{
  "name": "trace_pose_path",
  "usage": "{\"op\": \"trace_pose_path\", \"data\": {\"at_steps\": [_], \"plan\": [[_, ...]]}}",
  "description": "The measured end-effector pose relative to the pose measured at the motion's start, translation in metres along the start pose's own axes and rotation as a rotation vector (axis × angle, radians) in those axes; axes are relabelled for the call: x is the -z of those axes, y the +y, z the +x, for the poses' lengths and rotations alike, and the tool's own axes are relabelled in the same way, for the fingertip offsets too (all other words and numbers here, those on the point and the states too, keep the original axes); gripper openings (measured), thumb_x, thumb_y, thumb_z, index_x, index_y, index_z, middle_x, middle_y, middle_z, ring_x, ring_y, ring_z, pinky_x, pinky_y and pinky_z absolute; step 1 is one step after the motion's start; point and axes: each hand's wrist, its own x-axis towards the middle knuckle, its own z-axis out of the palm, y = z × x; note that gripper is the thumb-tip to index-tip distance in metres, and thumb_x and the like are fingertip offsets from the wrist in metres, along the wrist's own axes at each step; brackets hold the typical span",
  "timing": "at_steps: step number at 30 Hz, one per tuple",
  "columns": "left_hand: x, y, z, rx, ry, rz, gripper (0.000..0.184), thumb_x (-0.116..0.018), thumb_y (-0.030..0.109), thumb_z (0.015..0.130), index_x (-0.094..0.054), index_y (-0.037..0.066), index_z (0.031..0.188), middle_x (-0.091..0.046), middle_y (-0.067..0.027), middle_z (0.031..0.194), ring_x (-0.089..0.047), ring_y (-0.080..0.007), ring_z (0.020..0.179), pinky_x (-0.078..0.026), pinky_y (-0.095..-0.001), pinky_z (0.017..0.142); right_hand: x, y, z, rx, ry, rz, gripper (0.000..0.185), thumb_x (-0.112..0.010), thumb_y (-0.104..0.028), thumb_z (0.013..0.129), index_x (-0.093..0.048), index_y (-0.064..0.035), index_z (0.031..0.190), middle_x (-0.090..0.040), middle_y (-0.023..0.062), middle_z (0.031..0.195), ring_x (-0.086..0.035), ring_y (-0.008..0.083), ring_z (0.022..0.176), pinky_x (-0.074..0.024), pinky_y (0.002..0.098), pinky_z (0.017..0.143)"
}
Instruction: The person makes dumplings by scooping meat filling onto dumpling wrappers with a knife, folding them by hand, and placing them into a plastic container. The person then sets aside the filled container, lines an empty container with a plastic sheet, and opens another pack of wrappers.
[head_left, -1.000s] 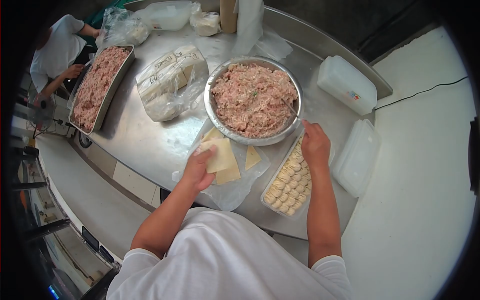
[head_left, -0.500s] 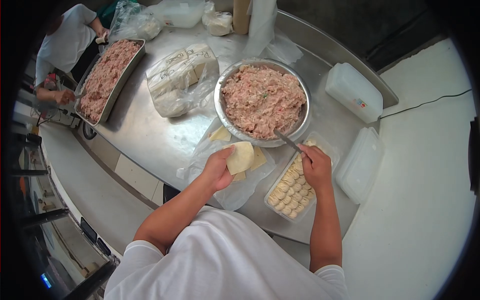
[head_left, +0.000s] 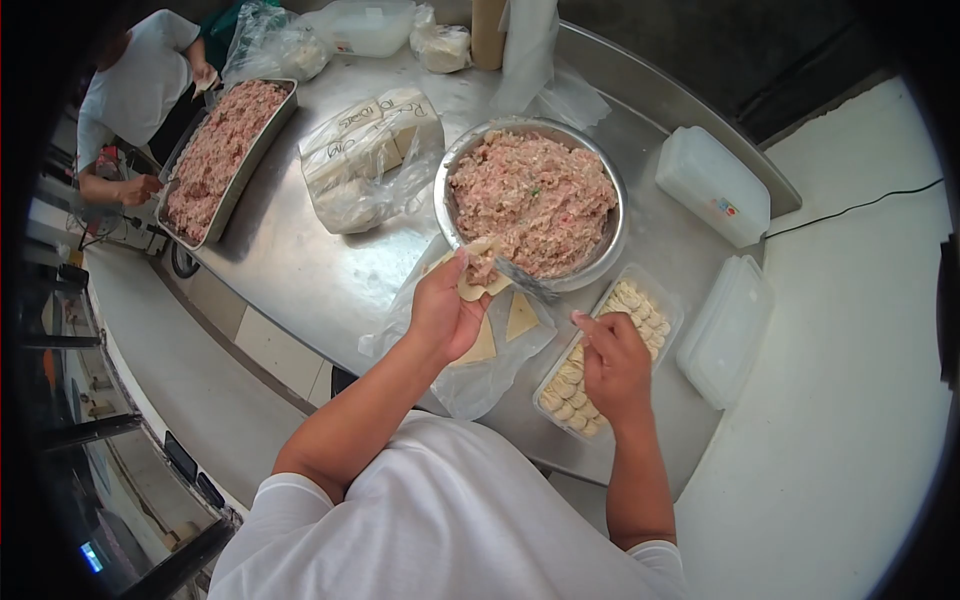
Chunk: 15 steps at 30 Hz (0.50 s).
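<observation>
My left hand [head_left: 443, 312] is closed on a pale dumpling wrapper [head_left: 472, 290], with pink minced meat [head_left: 484, 265] lying in it. In my right hand [head_left: 615, 362] is a spreading knife [head_left: 527, 282], its blade touching the meat in the wrapper. Just beyond both hands stands a round metal bowl [head_left: 622, 235] heaped with minced filling [head_left: 530, 195]. Loose wrappers [head_left: 521, 316] rest on a plastic sheet [head_left: 480, 388] below my left hand. Partly under my right hand, a clear plastic container [head_left: 592, 437] holds rows of folded dumplings [head_left: 640, 315].
A closed-looking plastic box [head_left: 712, 180] and a clear lid [head_left: 728, 330] lie at the right by the wall. A wrapped stack [head_left: 365, 150] sits left of the bowl. Farther left, another person [head_left: 140, 85] works at a meat-filled metal tray [head_left: 255, 155].
The knife has moved left from the bowl's edge to the wrapper, and meat now lies there. My left hand has risen slightly, and the wrapper is cupped.
</observation>
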Motion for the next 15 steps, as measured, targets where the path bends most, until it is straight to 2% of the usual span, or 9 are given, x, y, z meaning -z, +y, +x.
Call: {"op": "trace_pose_path", "data": {"at_steps": [1, 4, 6, 7, 9, 13, 15], "plan": [[-0.004, 0.000, -0.003, -0.001, 0.001, -0.002, 0.038, -0.038, 0.022, 0.109, -0.047, -0.003, 0.137, -0.060, -0.0146, 0.132, -0.061, -0.0258, 0.121, -0.052, -0.0401, 0.104, -0.006, -0.004, 0.001, 0.014, 0.045, 0.072, 0.036, -0.066, 0.004, 0.079, -0.075, -0.0131, 0.110, -0.059, 0.0093, 0.090, -0.062, 0.0270, 0.079, -0.0524, 0.0395, 0.068], [-0.010, 0.002, -0.007, 0.030, 0.024, 0.015, 0.037, -0.040, 0.019, 0.109, -0.047, -0.004, 0.136, -0.059, -0.0157, 0.131, -0.060, -0.0253, 0.121, -0.052, -0.0384, 0.104, -0.033, 0.000, 0.001, 0.041, 0.022, 0.019, 0.033, -0.064, 0.006, 0.083, -0.074, -0.0086, 0.111, -0.060, 0.0106, 0.090, -0.063, 0.0267, 0.076, -0.0510, 0.0366, 0.066], [-0.004, 0.008, -0.004, -0.022, 0.064, -0.033, 0.032, -0.044, 0.016, 0.107, -0.050, -0.003, 0.132, -0.064, -0.0122, 0.122, -0.064, -0.0217, 0.111, -0.052, -0.0367, 0.098, -0.023, -0.001, 0.005, 0.044, -0.001, 0.003, 0.034, -0.063, 0.007, 0.083, -0.074, -0.0081, 0.112, -0.060, 0.0107, 0.090, -0.063, 0.0269, 0.076, -0.0511, 0.0362, 0.067], [0.000, 0.011, -0.004, -0.024, 0.070, -0.031, 0.032, -0.044, 0.016, 0.107, -0.050, -0.003, 0.132, -0.064, -0.0122, 0.122, -0.064, -0.0217, 0.111, -0.052, -0.0367, 0.098, -0.017, -0.005, 0.007, 0.031, -0.022, -0.015, 0.034, -0.062, 0.007, 0.084, -0.073, -0.0076, 0.112, -0.061, 0.0109, 0.090, -0.063, 0.0270, 0.075, -0.0512, 0.0359, 0.067], [0.001, 0.018, -0.005, -0.155, 0.060, 0.029, 0.031, -0.046, 0.012, 0.105, -0.051, -0.004, 0.131, -0.064, -0.0135, 0.121, -0.064, -0.0228, 0.110, -0.052, -0.0367, 0.098, -0.011, -0.012, 0.010, 0.007, -0.029, 0.073, 0.036, -0.062, 0.007, 0.083, -0.073, -0.0093, 0.113, -0.061, 0.0101, 0.089, -0.064, 0.0278, 0.075, -0.0522, 0.0372, 0.067], [-0.009, 0.023, -0.004, -0.179, 0.058, 0.016, 0.031, -0.050, 0.009, 0.102, -0.053, -0.005, 0.130, -0.064, -0.0142, 0.121, -0.064, -0.0231, 0.110, -0.053, -0.0361, 0.097, -0.033, -0.009, 0.021, 0.017, 0.012, 0.185, 0.039, -0.061, 0.008, 0.082, -0.071, -0.0103, 0.114, -0.062, 0.0100, 0.087, -0.065, 0.0303, 0.076, -0.0536, 0.0399, 0.068], [-0.002, 0.020, 0.004, -0.159, -0.013, 0.023, 0.035, -0.050, 0.010, 0.101, -0.051, -0.005, 0.132, -0.061, -0.0147, 0.127, -0.063, -0.0249, 0.117, -0.053, -0.0372, 0.101, -0.042, -0.002, 0.030, -0.001, 0.030, 0.169, 0.036, -0.060, 0.008, 0.083, -0.072, -0.0080, 0.112, -0.062, 0.0118, 0.087, -0.064, 0.0301, 0.076, -0.0532, 0.0389, 0.069]]}}
